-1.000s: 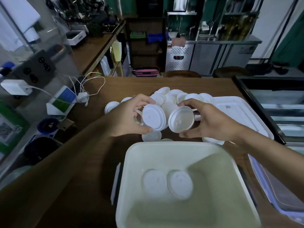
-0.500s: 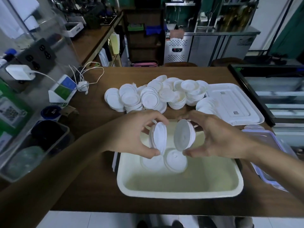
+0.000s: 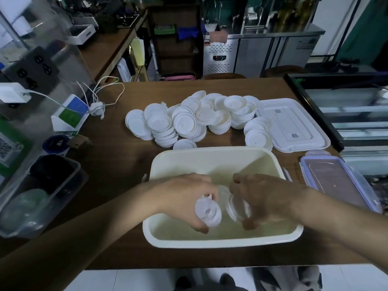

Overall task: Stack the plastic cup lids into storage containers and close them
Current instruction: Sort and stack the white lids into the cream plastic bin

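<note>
**Both hands in the tub, a lid in each grip**

- Left hand: grip closed on a white cup lid, pinched between thumb and fingertips. The lid is tilted up, face toward the camera. Blurred; cannot tell whether it is one lid or a few nested.
- Right hand: grip curled round a second cup lid, also tilted, just beside the first. The two rims are close; contact cannot be made out.
- Both hands sit inside the cream storage tub, over its near half. The tub is open and stands at the near edge of the wooden worktop.
- Beyond the tub: a loose pile of cup lids, short stacks leaning on one another across mid-worktop. One stack touches the tub's far rim.
- Right of the pile: a white tub cover lying flat. Nearer, a clear clip-lock cover with pale purple edging.
- Left side: a clear bin holding dark and pale green items, and a white charger with its cable coiled on the worktop.
- Writing: a blue-and-green card stand and a QR code placard; text on both is too small to read. Green marks on the dark case at right are illegible.
</note>
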The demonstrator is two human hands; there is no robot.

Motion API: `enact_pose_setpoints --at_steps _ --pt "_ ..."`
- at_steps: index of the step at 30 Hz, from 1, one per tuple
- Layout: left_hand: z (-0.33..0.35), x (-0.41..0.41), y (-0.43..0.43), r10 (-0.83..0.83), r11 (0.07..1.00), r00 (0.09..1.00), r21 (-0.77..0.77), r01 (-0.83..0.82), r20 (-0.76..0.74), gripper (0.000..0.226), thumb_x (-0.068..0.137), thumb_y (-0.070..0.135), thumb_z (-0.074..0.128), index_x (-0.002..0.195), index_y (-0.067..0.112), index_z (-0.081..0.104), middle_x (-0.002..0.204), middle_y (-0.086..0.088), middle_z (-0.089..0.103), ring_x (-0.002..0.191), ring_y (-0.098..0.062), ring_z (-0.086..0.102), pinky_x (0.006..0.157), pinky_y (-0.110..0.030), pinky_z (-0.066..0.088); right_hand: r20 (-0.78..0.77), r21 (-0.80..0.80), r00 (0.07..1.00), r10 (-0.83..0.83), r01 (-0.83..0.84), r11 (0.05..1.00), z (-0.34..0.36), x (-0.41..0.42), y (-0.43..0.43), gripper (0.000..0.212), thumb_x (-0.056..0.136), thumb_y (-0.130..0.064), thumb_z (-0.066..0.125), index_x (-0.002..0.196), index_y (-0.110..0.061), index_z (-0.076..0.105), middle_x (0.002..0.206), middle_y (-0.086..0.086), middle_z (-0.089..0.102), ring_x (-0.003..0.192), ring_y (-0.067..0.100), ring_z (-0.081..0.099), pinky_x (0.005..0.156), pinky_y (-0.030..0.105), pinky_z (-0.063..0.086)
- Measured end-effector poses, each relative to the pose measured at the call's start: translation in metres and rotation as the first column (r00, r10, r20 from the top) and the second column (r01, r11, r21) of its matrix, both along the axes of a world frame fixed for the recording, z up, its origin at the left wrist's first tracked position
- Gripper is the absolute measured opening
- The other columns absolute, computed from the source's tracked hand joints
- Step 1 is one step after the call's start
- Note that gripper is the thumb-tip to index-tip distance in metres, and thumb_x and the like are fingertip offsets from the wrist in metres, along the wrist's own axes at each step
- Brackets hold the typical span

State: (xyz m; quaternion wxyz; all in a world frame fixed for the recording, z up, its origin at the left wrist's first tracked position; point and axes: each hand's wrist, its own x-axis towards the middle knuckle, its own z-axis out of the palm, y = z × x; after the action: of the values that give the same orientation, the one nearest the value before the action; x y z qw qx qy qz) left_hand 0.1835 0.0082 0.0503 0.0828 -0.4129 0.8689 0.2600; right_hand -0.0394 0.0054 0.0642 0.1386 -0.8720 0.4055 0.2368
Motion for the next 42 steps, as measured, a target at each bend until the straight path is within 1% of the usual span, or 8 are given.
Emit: enact_pose_setpoints --at_steps 5,11,15,18,25,29,35,42 --pt "-0.017 -0.016 -0.005 -0.080 0.996 0.989 0.044 0.075 0.123 0.062 0.074 0.053 0.090 0.120 0.027 0.057 0.114 0.010 0.050 0.100 -0.008 0.040 0.076 -0.029 0.034 -0.141 0.053 0.990 -0.022 0.030 0.998 -0.016 0.008 -0.004 0.071 0.072 -0.053 0.088 0.129 -0.017 0.064 0.123 0.000 0.061 0.106 0.023 0.064 0.088 0.035 0.056" --pt "-0.018 -0.019 -0.007 -0.101 0.990 0.985 0.116 0.085 0.139 0.077 0.081 0.057 0.084 0.143 0.026 0.052 0.131 0.005 0.054 0.121 -0.014 0.047 0.086 -0.027 0.039 -0.112 0.127 0.993 -0.048 0.063 0.990 -0.020 0.004 -0.005 0.072 0.071 -0.056 0.088 0.128 -0.020 0.065 0.119 -0.004 0.058 0.108 0.019 0.060 0.095 0.035 0.054" --pt "-0.026 -0.008 -0.010 -0.105 0.990 0.981 0.106 0.089 0.161 0.049 0.088 0.048 0.081 0.125 0.026 0.060 0.109 0.009 0.055 0.111 -0.016 0.052 0.086 -0.033 0.048 -0.103 0.128 0.994 -0.044 0.057 0.990 -0.018 0.001 -0.006 0.066 0.077 -0.054 0.085 0.129 -0.019 0.064 0.123 -0.002 0.057 0.112 0.021 0.059 0.097 0.035 0.052" --pt "-0.029 -0.007 -0.010 -0.128 0.988 0.981 0.106 0.113 0.148 0.031 0.092 0.037 0.077 0.118 0.023 0.067 0.098 0.014 0.047 0.100 -0.008 0.047 0.077 -0.025 0.039 -0.104 0.089 0.994 -0.022 0.031 0.996 -0.021 0.003 -0.006 0.055 0.083 -0.048 0.082 0.126 -0.018 0.065 0.121 0.000 0.059 0.107 0.021 0.062 0.092 0.036 0.055" --pt "-0.026 -0.009 -0.006 -0.193 0.977 0.975 0.110 0.182 0.107 0.037 0.097 0.029 0.071 0.133 0.021 0.071 0.132 0.007 0.056 0.106 -0.007 0.047 0.097 -0.029 0.046 -0.110 0.053 0.994 0.018 -0.013 0.999 -0.024 0.002 -0.004 0.044 0.091 -0.046 0.074 0.126 -0.020 0.065 0.121 0.001 0.059 0.107 0.024 0.062 0.083 0.034 0.050" --pt "-0.025 -0.009 -0.005 -0.199 0.975 0.972 0.124 0.183 0.125 0.043 0.098 0.030 0.070 0.140 0.021 0.067 0.143 0.007 0.053 0.129 -0.015 0.048 0.109 -0.034 0.043 -0.136 0.043 0.991 -0.006 0.012 0.999 -0.023 -0.001 -0.005 0.039 0.092 -0.045 0.073 0.117 -0.015 0.069 0.119 0.004 0.060 0.105 0.025 0.064 0.088 0.036 0.054" --pt "-0.015 -0.007 -0.002 -0.186 0.974 0.978 0.146 0.172 0.090 0.037 0.097 0.032 0.069 0.134 0.030 0.070 0.131 0.013 0.054 0.119 -0.008 0.051 0.104 -0.032 0.046 -0.067 0.075 0.998 0.017 -0.011 0.997 -0.024 -0.005 -0.005 0.044 0.092 -0.043 0.073 0.129 -0.023 0.061 0.124 -0.001 0.060 0.109 0.021 0.062 0.089 0.035 0.052" --pt "-0.016 -0.011 0.004 -0.222 0.961 0.962 0.202 0.188 0.159 0.049 0.102 0.034 0.064 0.150 0.032 0.057 0.142 0.010 0.048 0.129 -0.015 0.048 0.103 -0.028 0.042 0.024 0.140 0.999 0.038 -0.041 0.989 -0.024 -0.010 -0.005 0.053 0.092 -0.043 0.073 0.140 -0.029 0.056 0.126 -0.006 0.058 0.112 0.016 0.057 0.088 0.029 0.045"
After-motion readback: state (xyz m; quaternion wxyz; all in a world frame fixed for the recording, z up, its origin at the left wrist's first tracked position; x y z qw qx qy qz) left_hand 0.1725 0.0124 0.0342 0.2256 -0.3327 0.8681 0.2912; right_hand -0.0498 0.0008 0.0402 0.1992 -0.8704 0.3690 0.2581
